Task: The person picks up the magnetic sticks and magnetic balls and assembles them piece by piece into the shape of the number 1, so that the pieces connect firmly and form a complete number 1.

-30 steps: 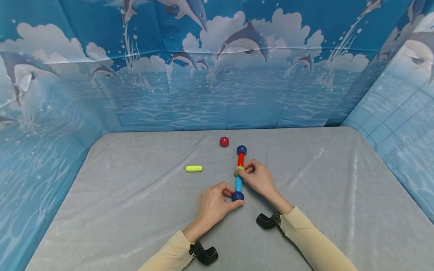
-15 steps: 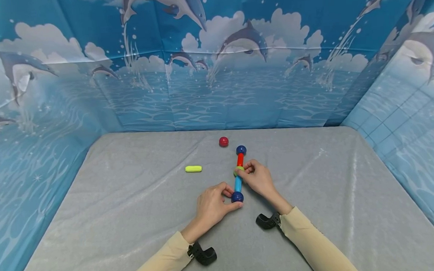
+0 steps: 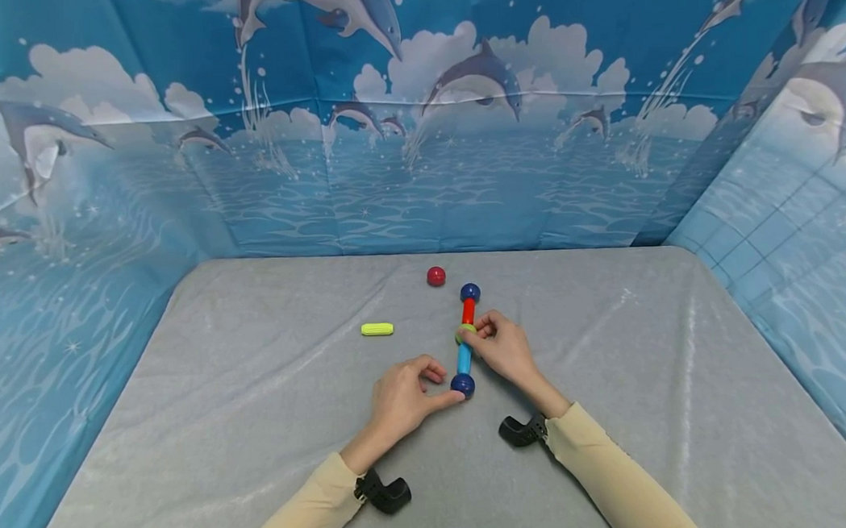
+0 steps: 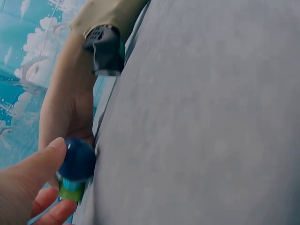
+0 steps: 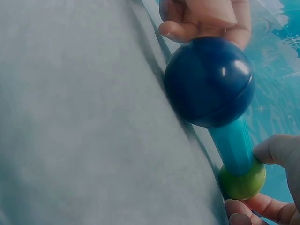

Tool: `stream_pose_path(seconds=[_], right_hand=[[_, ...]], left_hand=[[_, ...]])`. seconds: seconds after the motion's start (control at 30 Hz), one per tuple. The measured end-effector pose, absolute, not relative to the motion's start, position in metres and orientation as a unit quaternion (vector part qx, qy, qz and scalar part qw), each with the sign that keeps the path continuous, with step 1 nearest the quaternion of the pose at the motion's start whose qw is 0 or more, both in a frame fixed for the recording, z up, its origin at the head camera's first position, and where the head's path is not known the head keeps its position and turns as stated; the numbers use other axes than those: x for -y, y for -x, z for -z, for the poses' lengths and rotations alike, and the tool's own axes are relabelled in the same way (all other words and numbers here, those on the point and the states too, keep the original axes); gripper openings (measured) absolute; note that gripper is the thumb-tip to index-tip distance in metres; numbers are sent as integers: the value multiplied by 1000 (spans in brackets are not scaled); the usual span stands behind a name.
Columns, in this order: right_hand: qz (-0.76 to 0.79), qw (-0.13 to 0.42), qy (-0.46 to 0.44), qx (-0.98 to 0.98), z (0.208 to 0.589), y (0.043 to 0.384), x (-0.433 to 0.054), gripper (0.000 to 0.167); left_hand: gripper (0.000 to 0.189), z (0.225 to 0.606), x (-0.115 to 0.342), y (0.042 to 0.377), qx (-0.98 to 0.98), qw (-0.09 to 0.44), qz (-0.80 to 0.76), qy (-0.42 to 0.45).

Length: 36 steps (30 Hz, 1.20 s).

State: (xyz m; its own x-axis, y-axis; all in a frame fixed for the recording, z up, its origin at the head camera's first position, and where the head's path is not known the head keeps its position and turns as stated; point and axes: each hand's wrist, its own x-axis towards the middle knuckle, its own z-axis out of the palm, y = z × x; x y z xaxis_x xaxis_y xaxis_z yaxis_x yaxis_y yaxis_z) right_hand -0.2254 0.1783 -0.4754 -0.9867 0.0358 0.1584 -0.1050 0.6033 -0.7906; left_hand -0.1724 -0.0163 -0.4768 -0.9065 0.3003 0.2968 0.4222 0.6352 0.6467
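In the head view, a chain of balls and rods lies on the table: a far dark blue ball [image 3: 471, 292], a red rod [image 3: 468, 311], a green ball [image 5: 243, 183], a light blue rod [image 3: 464, 359] and a near dark blue ball [image 3: 463, 386]. My right hand [image 3: 504, 349] pinches the green ball between thumb and fingers, hiding part of it from above. Beside the near blue ball is my left hand [image 3: 405, 399], its thumb tip right at the ball and its fingers spread away from it.
A red ball [image 3: 436, 276] sits behind the chain, toward the table's far edge. Left of the chain lies a yellow-green rod [image 3: 378, 329]. The grey cloth-covered table [image 3: 255, 371] is bordered by a blue dolphin-print curtain [image 3: 418, 183].
My left hand has let go of the near blue ball and drawn slightly left, its fingers now apart from it. The right hand keeps its pinch on the green ball.
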Motion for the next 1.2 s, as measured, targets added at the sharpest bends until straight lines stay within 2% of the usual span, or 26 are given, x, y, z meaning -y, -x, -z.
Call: stream_pose_path(seconds=[0.37, 0.9, 1.2], right_hand=[[-443, 74, -20, 893, 476, 226, -179, 27], [-447, 79, -28, 891, 476, 225, -180, 26], [-453, 79, -30, 887, 476, 226, -180, 26]], left_hand=[[31, 476, 35, 184, 908, 106, 367, 173], [31, 469, 61, 212, 916, 205, 304, 160], [38, 471, 67, 225, 929, 196, 270, 158]])
